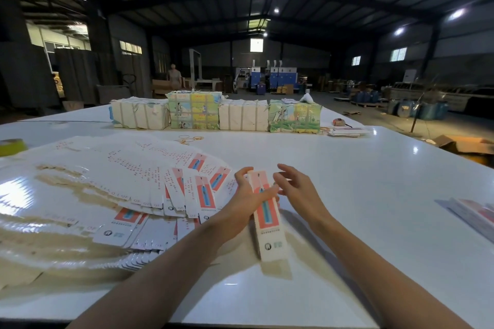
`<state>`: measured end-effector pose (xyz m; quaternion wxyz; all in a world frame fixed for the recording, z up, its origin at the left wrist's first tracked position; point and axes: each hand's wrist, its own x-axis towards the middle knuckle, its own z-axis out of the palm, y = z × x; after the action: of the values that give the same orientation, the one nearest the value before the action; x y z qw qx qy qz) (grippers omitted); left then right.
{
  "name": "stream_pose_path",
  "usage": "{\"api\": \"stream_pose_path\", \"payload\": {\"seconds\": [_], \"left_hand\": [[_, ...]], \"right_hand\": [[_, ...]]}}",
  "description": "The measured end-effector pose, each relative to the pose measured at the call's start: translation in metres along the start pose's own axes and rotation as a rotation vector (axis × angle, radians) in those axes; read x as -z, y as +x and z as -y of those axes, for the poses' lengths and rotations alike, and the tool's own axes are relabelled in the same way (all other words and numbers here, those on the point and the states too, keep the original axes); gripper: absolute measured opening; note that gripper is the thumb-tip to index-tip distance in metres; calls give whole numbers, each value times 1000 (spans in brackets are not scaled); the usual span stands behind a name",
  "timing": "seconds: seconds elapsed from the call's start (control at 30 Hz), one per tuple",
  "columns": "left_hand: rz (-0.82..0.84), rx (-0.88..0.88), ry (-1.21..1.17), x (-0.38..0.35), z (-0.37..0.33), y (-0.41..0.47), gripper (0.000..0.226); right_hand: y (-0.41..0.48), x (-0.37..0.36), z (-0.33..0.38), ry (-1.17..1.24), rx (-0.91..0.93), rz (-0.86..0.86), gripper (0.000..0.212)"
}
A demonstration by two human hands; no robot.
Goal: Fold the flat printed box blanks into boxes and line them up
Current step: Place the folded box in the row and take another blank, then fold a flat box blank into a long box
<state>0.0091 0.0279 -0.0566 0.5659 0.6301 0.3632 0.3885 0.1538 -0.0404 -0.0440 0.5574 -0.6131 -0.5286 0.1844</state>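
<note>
- Fingers (242,176) of the left hand (240,203) are wrapped round the far half of the box (268,224), with the thumb laid across its printed face. Firm hold.
- Right hand (299,189): fingers spread and loosely curved, just beside the box's far right edge. Can't tell if they touch it.
- Box is a long narrow sleeve with salmon-and-white print, held off the worktop (361,168) at near centre, long axis running near to far. It looks opened into a tube. The near end is blurred, so flap state is unknown.
- Flat blanks (120,184) lie fanned in a big overlapping pile on the left of the worktop.
- Handling, my read: thin glossy card, very light, stiff along its length but easy to crease across the panels. The coating looks slippery, so pinch it, don't palm it.
- Best hold: long edges near mid-length, thumb on one panel and fingers on the opposite one. Squeeze corner to corner to square it, keeping clear of the end flaps so they can tuck.
- Risk: pressing the flat faces would likely dent them, and forcing a flap could tear it.
- Wrapped bundles (192,112) sit in a row at the far side, well apart from the work.
</note>
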Motion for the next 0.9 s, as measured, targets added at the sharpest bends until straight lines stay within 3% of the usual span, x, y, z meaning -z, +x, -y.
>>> {"api": "stream_pose_path", "payload": {"seconds": [0.1, 0.23, 0.37, 0.43, 0.53, 0.6, 0.73, 0.83, 0.9], "left_hand": [[-140, 59, -203, 10, -2, 6, 59], [-222, 204, -611, 12, -7, 10, 50], [11, 129, -619, 10, -21, 2, 50], [18, 25, -169, 18, -24, 2, 53], [-254, -233, 1031, 44, -9, 11, 56], [-354, -174, 1417, 59, -4, 11, 58], [-399, 147, 1614, 73, -7, 9, 59], [-369, 79, 1663, 77, -5, 8, 31], [-363, 57, 1627, 76, -4, 9, 34]], "right_hand": [[-6, -2, 6, -152, 46, 50, 49], [-17, -11, 9, -508, 123, 370, 81], [-18, -10, 17, -706, 231, 286, 57], [-19, 4, 18, -751, 166, 227, 54], [-19, 42, 4, -897, 30, 117, 50], [-23, 74, -12, -977, -71, 64, 47], [-38, 132, -43, -1227, -180, -83, 40], [-53, 167, -53, -1486, -238, -193, 41], [-63, 188, -56, -1599, -259, -242, 42]]}}
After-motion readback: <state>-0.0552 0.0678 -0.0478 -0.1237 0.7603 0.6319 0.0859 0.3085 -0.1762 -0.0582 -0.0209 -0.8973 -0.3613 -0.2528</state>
